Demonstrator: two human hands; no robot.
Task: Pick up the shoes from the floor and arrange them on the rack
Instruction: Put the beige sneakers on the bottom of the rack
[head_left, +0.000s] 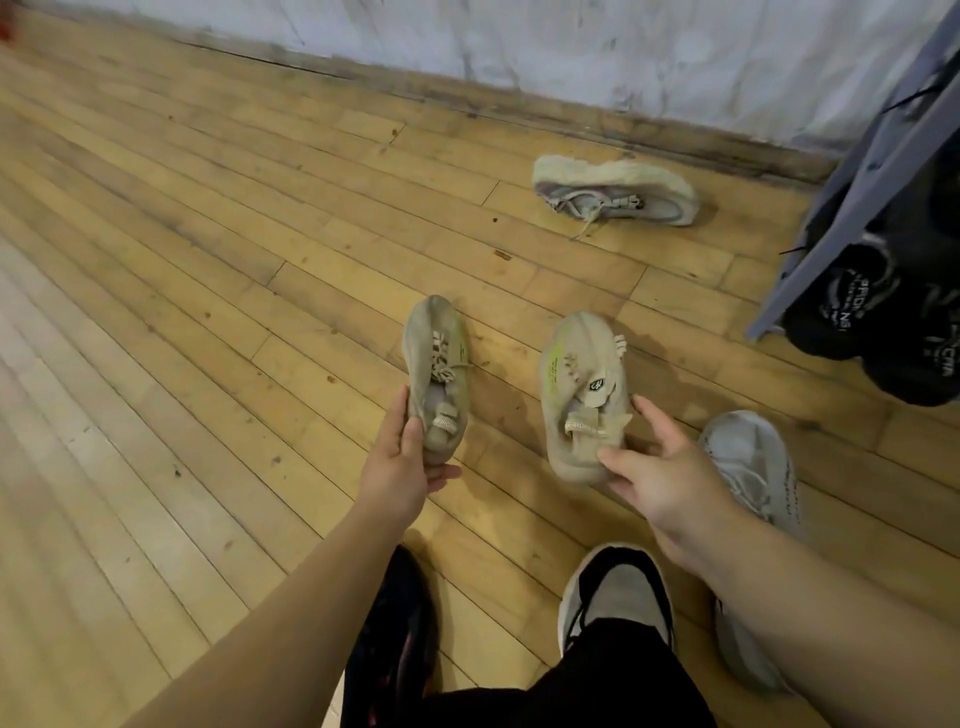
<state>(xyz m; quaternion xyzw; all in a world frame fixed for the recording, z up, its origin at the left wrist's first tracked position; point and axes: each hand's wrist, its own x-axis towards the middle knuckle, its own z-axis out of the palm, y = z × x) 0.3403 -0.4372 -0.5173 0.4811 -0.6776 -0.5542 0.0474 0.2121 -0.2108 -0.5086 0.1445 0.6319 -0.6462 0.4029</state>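
Two worn beige sneakers are in the middle of the view above the wooden floor. My left hand (402, 457) grips the heel of the left beige sneaker (436, 364). My right hand (649, 467) closes around the heel of the right beige sneaker (579, 384), which has a green stripe. A light grey sneaker (613, 192) lies tipped on its side near the wall. Another pale grey sneaker (753, 462) rests on the floor just right of my right hand. The grey shoe rack (852, 171) stands at the right edge, with black shoes (852, 301) on it.
My own feet are at the bottom: a grey and black shoe (618, 592) on the right and a dark shoe (400, 623) on the left. A stained white wall (571, 47) with a baseboard runs along the back. Wooden floor (182, 312) stretches to the left.
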